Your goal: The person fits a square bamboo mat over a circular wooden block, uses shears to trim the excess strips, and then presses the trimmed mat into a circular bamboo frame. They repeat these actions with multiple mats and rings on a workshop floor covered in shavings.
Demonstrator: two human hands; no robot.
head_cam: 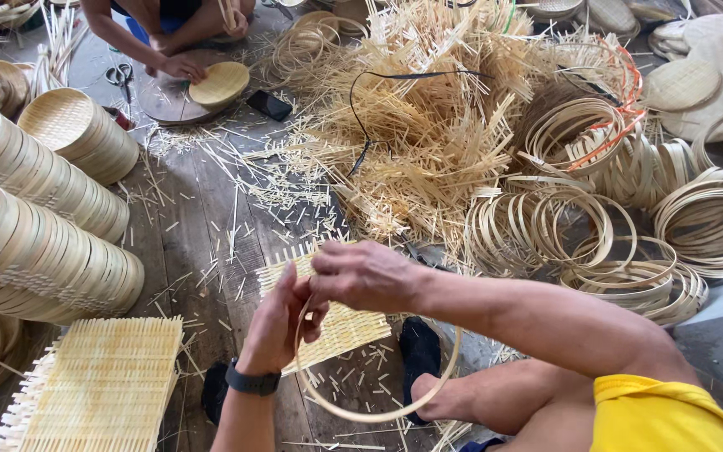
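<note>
The person sits on the plank floor (194, 218) with 2 things held together above the lap: a woven bamboo mat (328, 322) and a thin bamboo ring (378, 368). The left hand (278, 322) closes on the mat's near edge and the ring's left side, thumb on top, so that both stay stacked. The right hand (366, 274) lies over the mat's upper part with fingers curled down; whether it pinches the ring's top or only presses the weave flat probably cannot be settled, since the palm covers that spot. The ring hangs lower than the mat, its bottom arc free in front of a bare foot (433, 393).

Materials lie within arm's reach: a stack of flat mats (102, 381) at lower left, stacked finished trays (35, 218) on their sides along the left, loose hoops (596, 243) to the right, a heap of bamboo splints (428, 125) ahead. A co-worker's hand (182, 67) rests by a round lid (219, 82) at top; scissors (119, 75) lie near. The frame cuts off that person's body.
</note>
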